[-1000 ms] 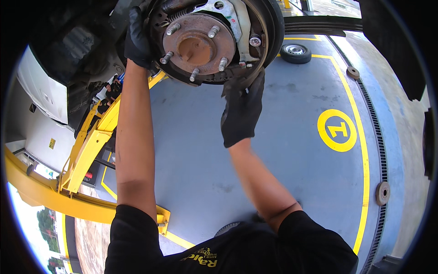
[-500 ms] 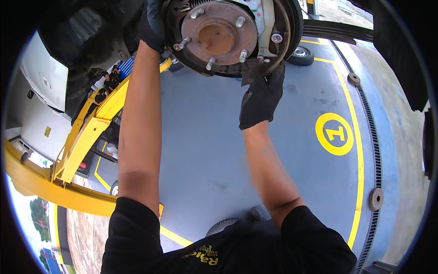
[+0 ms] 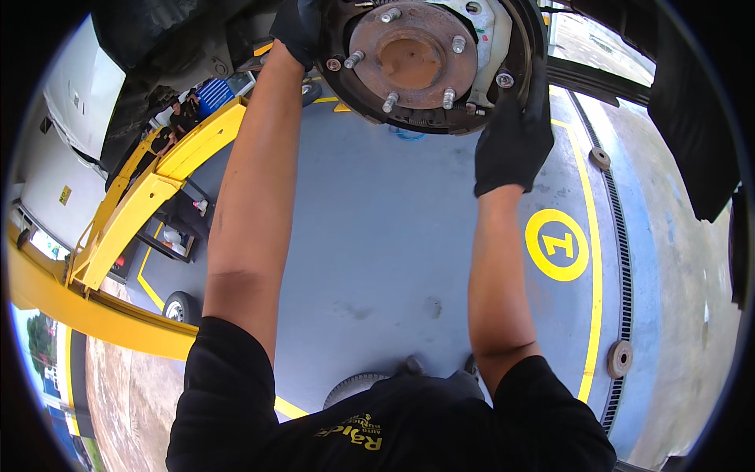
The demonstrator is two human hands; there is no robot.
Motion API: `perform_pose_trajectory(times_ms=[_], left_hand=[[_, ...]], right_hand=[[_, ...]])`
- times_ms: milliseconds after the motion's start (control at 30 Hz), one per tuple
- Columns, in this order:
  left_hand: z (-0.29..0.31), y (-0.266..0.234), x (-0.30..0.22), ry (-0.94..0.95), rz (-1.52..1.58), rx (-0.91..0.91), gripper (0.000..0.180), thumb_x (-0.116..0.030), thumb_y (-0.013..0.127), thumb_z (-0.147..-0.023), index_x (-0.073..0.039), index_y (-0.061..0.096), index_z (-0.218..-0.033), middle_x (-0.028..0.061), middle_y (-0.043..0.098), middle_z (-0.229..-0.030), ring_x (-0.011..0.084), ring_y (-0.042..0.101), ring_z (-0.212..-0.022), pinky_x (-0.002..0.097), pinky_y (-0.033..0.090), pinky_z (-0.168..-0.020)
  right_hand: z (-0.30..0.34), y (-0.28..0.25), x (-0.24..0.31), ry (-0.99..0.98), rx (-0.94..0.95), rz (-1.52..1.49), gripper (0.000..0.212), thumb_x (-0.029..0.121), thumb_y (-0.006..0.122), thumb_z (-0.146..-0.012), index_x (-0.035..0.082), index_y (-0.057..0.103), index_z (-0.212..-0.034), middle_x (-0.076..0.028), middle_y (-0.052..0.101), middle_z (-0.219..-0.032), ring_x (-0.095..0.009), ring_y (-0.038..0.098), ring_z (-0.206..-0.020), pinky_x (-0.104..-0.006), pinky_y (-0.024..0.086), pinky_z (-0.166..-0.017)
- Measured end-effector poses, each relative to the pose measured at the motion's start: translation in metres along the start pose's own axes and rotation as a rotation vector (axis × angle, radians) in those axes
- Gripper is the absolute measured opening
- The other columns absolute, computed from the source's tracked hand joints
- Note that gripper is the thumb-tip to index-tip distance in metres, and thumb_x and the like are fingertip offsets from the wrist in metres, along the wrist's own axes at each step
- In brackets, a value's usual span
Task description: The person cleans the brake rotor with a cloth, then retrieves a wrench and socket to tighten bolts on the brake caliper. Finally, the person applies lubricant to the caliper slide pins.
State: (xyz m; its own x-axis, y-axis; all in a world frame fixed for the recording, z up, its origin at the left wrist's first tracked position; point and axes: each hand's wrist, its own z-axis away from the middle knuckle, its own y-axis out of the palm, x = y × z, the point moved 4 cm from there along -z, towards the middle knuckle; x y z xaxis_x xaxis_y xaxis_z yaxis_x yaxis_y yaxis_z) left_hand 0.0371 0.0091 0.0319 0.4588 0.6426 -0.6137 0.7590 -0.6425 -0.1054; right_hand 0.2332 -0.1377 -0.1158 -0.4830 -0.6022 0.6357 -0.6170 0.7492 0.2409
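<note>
At the top of the view is a drum brake assembly with its drum off. A rusty wheel hub (image 3: 368, 82) with several studs sits in its middle, and a curved brake shoe (image 3: 515, 43) runs along the right side. My left hand (image 3: 299, 31), in a black glove, is against the assembly's left edge; its fingers are hidden. My right hand (image 3: 513, 149), also gloved, is closed round the lower right rim, thumb in front of the brake shoe and fingers along its outer side. A small spring and adjuster (image 3: 475, 109) lie just left of that thumb.
A yellow lift arm (image 3: 149, 200) crosses the left side. Brake drums (image 3: 620, 359) lie beside a floor drain (image 3: 627, 283) on the right. Tyres (image 3: 182, 307) stand on the grey floor (image 3: 377, 236). Other people (image 3: 182, 118) are far left. A dark leaf spring (image 3: 598, 79) extends rightward.
My right hand has moved from the bottom of the brake assembly up and right to its lower right rim. My left hand stays at the left edge. The whole view has shifted somewhat.
</note>
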Motion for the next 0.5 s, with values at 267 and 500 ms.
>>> perform_pose_trajectory(times_ms=[267, 500], left_hand=[[0.0, 0.015, 0.003, -0.127, 0.246, 0.158, 0.065, -0.054, 0.029, -0.111, -0.005, 0.052, -0.147, 0.0137, 0.06, -0.145, 0.0272, 0.056, -0.132, 0.041, 0.038, -0.119], [0.051, -0.039, -0.032, 0.171, -0.493, -0.152, 0.063, -0.051, 0.032, -0.11, -0.004, 0.049, -0.149, 0.0151, 0.056, -0.148, 0.0281, 0.053, -0.136, 0.0427, 0.039, -0.117]], right_hand=[[0.11, 0.031, -0.039, 0.554, 0.112, -0.406, 0.055, 0.005, 0.051, -0.098, -0.003, 0.042, -0.152, -0.017, 0.059, -0.137, -0.026, 0.062, -0.117, -0.0334, 0.048, -0.101], [0.056, -0.026, -0.046, 0.432, 0.063, -0.275, 0.049, 0.008, 0.056, -0.093, -0.002, 0.054, -0.141, -0.021, 0.056, -0.135, -0.034, 0.06, -0.119, -0.0407, 0.052, -0.097]])
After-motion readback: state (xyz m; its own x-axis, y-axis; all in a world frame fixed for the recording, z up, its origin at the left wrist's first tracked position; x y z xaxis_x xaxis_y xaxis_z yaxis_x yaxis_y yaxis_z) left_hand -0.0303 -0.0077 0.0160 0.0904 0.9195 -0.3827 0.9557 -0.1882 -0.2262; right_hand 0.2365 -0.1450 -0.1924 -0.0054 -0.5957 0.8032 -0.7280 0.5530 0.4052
